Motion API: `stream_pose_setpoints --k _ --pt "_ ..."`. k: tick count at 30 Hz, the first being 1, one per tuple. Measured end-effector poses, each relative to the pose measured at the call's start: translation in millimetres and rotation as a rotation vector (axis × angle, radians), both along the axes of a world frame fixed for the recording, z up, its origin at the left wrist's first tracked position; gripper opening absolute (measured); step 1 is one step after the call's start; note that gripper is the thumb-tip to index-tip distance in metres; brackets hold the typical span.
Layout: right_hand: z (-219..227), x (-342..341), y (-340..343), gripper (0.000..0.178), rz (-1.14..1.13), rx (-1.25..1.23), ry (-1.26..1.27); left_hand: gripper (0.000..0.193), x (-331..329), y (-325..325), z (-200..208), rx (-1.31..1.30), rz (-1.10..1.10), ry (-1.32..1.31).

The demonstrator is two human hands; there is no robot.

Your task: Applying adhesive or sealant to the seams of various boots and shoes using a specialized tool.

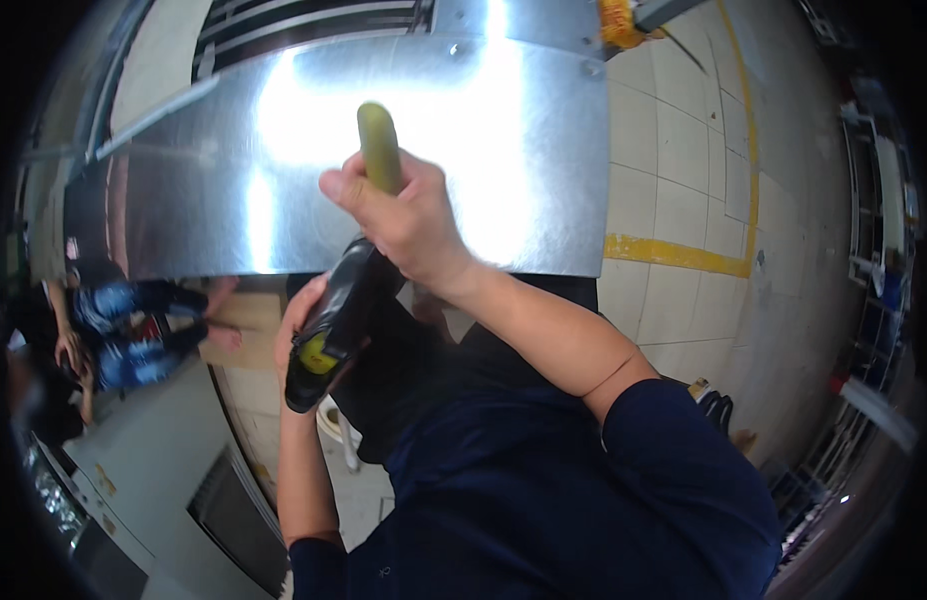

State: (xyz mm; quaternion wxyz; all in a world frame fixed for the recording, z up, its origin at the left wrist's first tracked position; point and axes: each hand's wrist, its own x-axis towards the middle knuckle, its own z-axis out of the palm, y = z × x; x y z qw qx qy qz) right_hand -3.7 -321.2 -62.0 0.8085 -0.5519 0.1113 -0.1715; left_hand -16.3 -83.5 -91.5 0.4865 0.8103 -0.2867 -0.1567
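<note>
A black shoe (343, 300), tilted, lies in my left hand (297, 318), which is closed around its side. A yellow-green patch (317, 356) shows inside its opening at the lower end. My right hand (408, 220) is wrapped round a long olive-yellow piece (379, 145) with a rounded end pointing away from me. It looks like a handle; its lower part is hidden by my palm. My right wrist is just above the far end of the shoe, and I cannot tell whether the piece touches it.
A shiny metal table (183, 190) stretches in front of me. Past its right edge runs a tiled floor with a yellow line (678, 254). At the left sits another person in blue jeans (133, 340), near a grey cabinet (163, 450). A yellow-orange object (619, 25) is at the table's far right corner.
</note>
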Motion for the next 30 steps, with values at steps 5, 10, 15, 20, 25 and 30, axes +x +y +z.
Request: stream_pose_setpoints --k 5,10,15,20,25,30 --pt "7 -17 -41 0.03 0.118 0.374 0.071 0.06 20 -32 54 0.095 -0.072 -0.136" --pt "43 -58 -110 0.049 -0.172 -0.126 -0.185 0.042 26 -85 104 0.121 -0.403 -0.685" --pt "37 -98 -122 0.04 -0.172 -0.187 -0.095 0.059 20 -115 90 0.241 -0.382 -0.602" --pt "11 -100 -123 0.038 -0.2 0.009 -0.085 0.049 14 -125 82 0.156 -0.335 -0.532" --pt "-1 -73 -116 0.025 -0.307 0.484 -0.144 0.037 18 -116 57 0.103 -0.273 -0.578" --pt "0 -62 -114 0.019 -0.269 0.446 -0.049 0.028 18 -115 46 0.021 -0.255 -0.598"
